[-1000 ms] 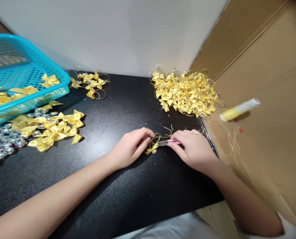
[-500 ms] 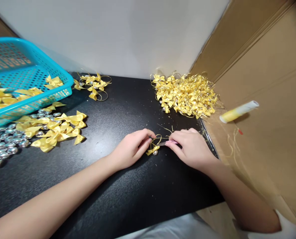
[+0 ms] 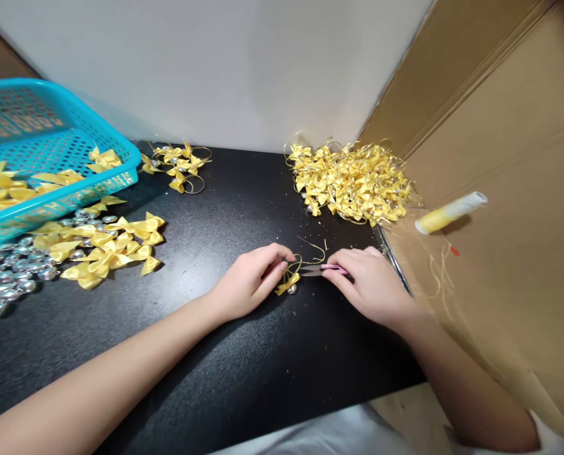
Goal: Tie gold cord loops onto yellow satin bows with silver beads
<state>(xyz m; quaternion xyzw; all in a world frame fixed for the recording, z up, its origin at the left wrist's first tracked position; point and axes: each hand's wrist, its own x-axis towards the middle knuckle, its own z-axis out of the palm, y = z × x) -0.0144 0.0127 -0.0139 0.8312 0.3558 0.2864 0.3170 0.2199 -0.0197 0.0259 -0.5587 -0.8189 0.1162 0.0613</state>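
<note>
— Hands first: what's each one doing on that black speckled tabletop [image 3: 244,379]?

— Left hand [image 3: 251,281] pinches a small yellow ribbon bow with a silver bell [image 3: 288,284] and gold cord loop, low on the table. Right hand [image 3: 369,284] is closed round pink-handled small scissors [image 3: 322,270], blades pointing at the bow, just beside it.

— And around them?

— Big heap of finished yellow bows [image 3: 352,182] at the far right, loose yellow ribbon bows [image 3: 106,246] and silver bells [image 3: 7,281] at left below a turquoise plastic basket [image 3: 49,145]. A yellow thread spool [image 3: 450,212] lies on the cardboard.
</note>
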